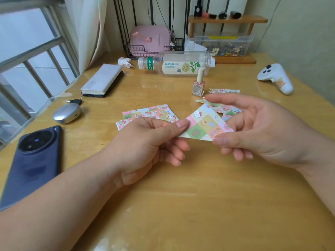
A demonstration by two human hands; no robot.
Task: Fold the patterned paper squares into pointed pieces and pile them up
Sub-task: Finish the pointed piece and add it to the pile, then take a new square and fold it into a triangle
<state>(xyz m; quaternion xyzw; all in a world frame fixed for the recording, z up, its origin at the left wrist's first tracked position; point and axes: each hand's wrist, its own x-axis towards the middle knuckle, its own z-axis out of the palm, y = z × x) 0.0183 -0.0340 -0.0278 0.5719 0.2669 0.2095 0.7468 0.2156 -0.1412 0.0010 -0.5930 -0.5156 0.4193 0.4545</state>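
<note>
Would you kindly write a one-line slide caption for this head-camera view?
Left hand and right hand pinch a patterned paper above the table, flat squares and folded pieces behind.

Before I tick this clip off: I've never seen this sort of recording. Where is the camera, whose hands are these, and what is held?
No machine here: a person wears one wide-angle camera on the head, looking down at their own bare hands over a yellowish wooden table. The left hand and right hand each pinch a corner of one pastel patchwork-patterned paper piece, held above the table. Behind the left hand lie flat patterned paper squares; behind the right, narrow folded patterned pieces. Also there: a dark blue phone, a clear plastic bottle on its side, a pink nail polish bottle.
</note>
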